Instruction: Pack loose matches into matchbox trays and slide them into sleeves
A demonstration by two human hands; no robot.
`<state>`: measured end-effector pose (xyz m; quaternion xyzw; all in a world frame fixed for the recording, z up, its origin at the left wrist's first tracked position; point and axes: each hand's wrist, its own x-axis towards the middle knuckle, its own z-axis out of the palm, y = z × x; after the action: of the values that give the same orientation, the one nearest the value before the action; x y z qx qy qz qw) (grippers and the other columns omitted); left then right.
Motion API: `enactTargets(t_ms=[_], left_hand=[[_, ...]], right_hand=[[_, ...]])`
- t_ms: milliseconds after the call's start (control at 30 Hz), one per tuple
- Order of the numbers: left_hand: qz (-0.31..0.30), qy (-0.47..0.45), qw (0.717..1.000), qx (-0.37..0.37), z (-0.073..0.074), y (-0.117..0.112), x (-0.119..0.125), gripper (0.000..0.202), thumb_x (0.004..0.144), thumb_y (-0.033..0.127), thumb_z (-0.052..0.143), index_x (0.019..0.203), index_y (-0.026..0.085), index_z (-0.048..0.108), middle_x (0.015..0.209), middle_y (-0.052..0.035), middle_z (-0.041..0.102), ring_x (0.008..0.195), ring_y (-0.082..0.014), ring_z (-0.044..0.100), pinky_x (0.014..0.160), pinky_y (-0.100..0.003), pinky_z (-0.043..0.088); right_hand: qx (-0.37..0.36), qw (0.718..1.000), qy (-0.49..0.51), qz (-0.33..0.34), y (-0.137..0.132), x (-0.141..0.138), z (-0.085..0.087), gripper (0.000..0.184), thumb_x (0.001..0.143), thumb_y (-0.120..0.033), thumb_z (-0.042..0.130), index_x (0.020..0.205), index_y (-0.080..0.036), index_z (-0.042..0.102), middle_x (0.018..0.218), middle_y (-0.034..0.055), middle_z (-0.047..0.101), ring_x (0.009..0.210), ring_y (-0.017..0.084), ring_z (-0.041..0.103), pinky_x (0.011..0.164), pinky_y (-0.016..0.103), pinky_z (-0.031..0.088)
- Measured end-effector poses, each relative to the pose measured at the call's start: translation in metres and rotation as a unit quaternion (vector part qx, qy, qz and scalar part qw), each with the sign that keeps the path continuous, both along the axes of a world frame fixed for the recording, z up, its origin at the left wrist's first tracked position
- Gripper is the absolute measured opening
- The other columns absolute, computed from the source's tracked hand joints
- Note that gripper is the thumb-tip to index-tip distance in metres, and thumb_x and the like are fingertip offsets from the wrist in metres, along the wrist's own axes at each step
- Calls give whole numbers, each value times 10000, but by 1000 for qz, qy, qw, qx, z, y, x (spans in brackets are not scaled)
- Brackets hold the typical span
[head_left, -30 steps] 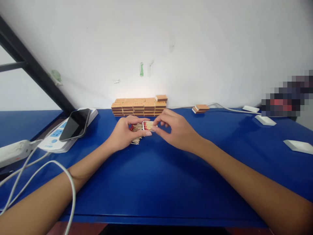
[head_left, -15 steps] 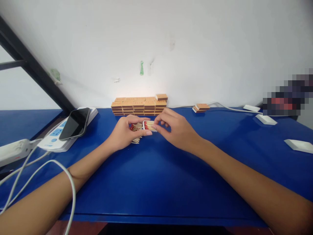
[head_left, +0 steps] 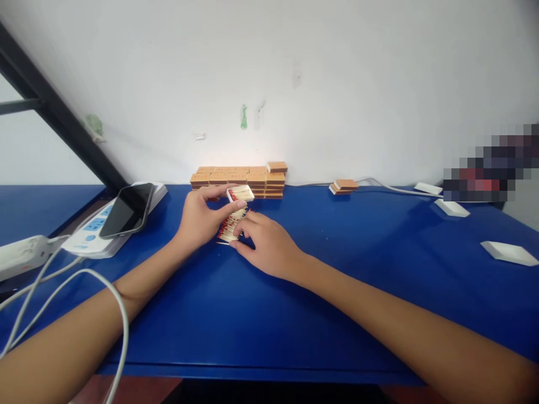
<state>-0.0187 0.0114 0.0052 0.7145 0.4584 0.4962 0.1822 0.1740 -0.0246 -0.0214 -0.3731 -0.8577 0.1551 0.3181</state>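
Note:
My left hand (head_left: pixel 201 217) holds a small white matchbox tray (head_left: pixel 240 193) with red-tipped matches in it, lifted a little above the blue table (head_left: pixel 269 314). Under it lies a loose pile of matches (head_left: pixel 229 227). My right hand (head_left: pixel 267 245) rests on the table with its fingertips pinched at the pile's near edge; whether it holds any matches is hidden. Behind both hands a stack of several tan matchboxes (head_left: pixel 248 180) stands against the white wall.
A phone (head_left: pixel 127 210) lies on a white power strip (head_left: pixel 90 240) at the left, with white cables (head_left: pixel 80 280) looping over my left forearm. Two tan matchboxes (head_left: pixel 344 186) sit farther right. White trays (head_left: pixel 508 252) lie at the right edge.
My left hand has lifted the tray up and back toward the stack. My right hand has let go of the tray and dropped to the match pile on the table.

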Motion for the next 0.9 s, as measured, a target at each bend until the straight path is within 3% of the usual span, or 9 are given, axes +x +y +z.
enactTargets(t_ms=[367,500,667,900], left_hand=[[3,20,1000,10,-5,5,-7,387,855,504,906,1158,266,874,1229,-69,838,1090,-306,786,950,-411,612],[8,27,1000,10,-5,7,-9,412,851,524,902,1168,263,873,1204,-78,842,1040,-299,784,936,-423,606],[34,61,997,11,-6,7,-10,453,831,525,910,1194,257,868,1182,-107,837,1117,-341,756,1010,-498,575],[32,85,996,-5,-6,5,-10,452,805,479,937,1195,260,866,1190,-113,831,1138,-352,738,1021,-523,558]], right_hand=[[-18,999,-33,6,8,4,-3,172,1036,-162,648,871,-197,616,899,21,617,879,189,576,799,332,426],[-5,999,-35,17,11,21,-2,151,1064,-176,624,916,-199,606,926,25,617,861,184,561,815,329,434],[-7,999,-41,13,22,49,4,139,1097,-208,551,976,-201,617,997,50,619,870,187,573,840,336,447],[-31,997,-70,15,36,70,11,104,1048,-216,583,977,-200,658,996,43,598,832,169,569,781,321,432]])
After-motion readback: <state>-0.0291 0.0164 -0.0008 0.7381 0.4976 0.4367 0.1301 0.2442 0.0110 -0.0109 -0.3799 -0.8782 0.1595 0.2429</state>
